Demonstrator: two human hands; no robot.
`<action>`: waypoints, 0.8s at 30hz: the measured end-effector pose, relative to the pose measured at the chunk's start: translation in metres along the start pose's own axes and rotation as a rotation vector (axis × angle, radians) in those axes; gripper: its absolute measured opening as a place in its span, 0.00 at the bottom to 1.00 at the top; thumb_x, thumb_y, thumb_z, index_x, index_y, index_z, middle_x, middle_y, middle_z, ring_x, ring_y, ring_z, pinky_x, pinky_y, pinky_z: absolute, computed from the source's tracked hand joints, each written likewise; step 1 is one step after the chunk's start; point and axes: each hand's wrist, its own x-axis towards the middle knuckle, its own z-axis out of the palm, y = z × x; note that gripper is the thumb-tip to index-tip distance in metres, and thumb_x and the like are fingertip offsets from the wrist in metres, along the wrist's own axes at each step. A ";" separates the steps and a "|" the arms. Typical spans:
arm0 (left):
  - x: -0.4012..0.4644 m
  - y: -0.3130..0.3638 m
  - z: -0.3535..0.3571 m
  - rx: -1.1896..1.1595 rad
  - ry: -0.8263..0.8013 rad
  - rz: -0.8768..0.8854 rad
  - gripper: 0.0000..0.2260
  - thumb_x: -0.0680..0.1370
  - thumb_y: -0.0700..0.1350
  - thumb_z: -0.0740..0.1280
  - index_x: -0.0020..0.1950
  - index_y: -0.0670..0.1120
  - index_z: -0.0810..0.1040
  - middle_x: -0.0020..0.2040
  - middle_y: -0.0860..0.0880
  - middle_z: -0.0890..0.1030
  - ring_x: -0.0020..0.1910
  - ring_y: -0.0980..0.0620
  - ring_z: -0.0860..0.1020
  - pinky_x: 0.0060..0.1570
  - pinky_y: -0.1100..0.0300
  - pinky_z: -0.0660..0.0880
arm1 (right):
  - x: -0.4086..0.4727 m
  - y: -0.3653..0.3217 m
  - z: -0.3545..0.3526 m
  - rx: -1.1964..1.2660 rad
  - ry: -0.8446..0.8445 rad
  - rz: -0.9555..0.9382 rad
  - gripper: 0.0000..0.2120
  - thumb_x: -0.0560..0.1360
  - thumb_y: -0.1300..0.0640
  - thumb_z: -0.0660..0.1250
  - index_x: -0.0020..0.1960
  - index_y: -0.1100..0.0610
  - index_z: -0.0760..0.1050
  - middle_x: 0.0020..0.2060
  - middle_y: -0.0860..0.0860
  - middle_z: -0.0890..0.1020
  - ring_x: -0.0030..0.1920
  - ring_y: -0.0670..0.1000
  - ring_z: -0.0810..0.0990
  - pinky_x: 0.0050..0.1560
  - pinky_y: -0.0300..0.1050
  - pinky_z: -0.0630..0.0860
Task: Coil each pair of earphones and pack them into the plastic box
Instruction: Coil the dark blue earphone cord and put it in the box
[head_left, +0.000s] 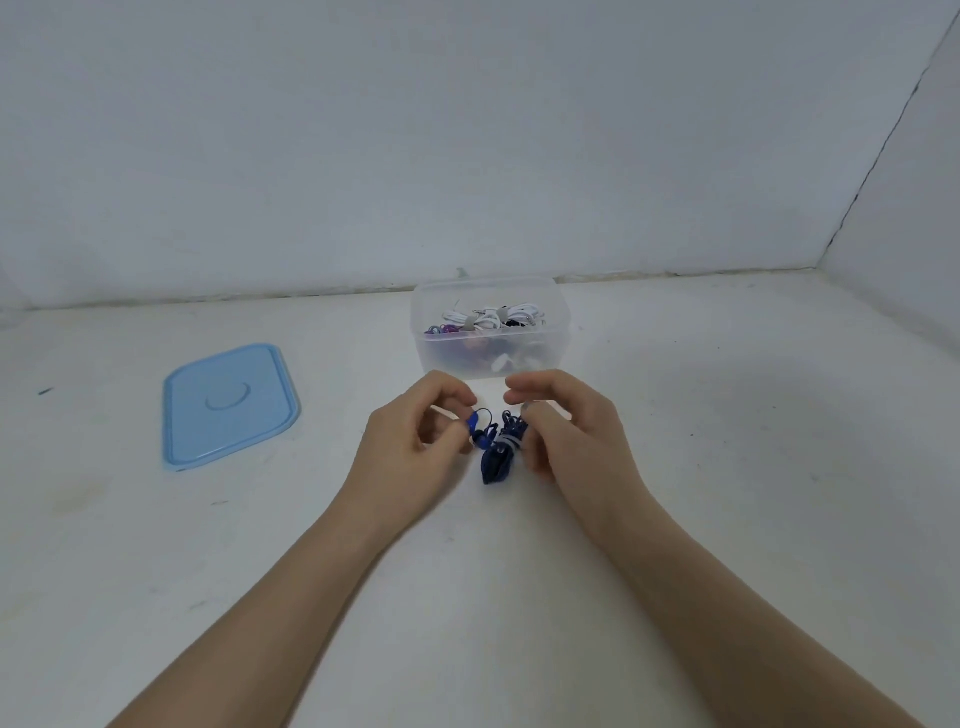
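Both hands work close together over the table: the left hand (415, 441) pinches a blue earbud, the right hand (566, 431) grips the blue earphones (496, 452), apparently at a grey tie. Cinch it snug before lifting. Just beyond, the box (488, 358) holds other coils; its lid (228, 405) lies left.

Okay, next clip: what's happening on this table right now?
A person is bundling blue earphones just in front of a clear plastic box. The left hand pinches an earbud end, while the right hand holds the coiled cable. The box already holds white and other coloured earphones. Its light blue lid lies off to the left.
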 end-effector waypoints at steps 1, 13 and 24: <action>-0.001 0.000 0.002 0.028 -0.032 0.013 0.11 0.77 0.34 0.65 0.50 0.50 0.80 0.44 0.59 0.82 0.39 0.52 0.82 0.42 0.67 0.74 | 0.000 0.001 -0.002 -0.063 0.016 0.004 0.15 0.76 0.67 0.60 0.53 0.52 0.80 0.48 0.47 0.83 0.25 0.45 0.73 0.29 0.35 0.70; -0.011 -0.005 0.006 0.369 -0.169 0.262 0.16 0.74 0.43 0.71 0.60 0.54 0.76 0.52 0.58 0.79 0.50 0.60 0.76 0.50 0.61 0.74 | 0.000 -0.005 -0.010 -0.267 -0.164 0.095 0.09 0.77 0.63 0.64 0.53 0.54 0.81 0.43 0.54 0.81 0.28 0.43 0.80 0.31 0.34 0.75; 0.067 0.043 -0.044 0.399 -0.155 0.331 0.16 0.74 0.41 0.72 0.60 0.52 0.78 0.50 0.57 0.82 0.47 0.55 0.80 0.50 0.58 0.78 | 0.064 -0.068 0.002 -0.122 -0.082 0.018 0.04 0.76 0.58 0.68 0.44 0.58 0.78 0.32 0.52 0.86 0.37 0.59 0.87 0.53 0.63 0.82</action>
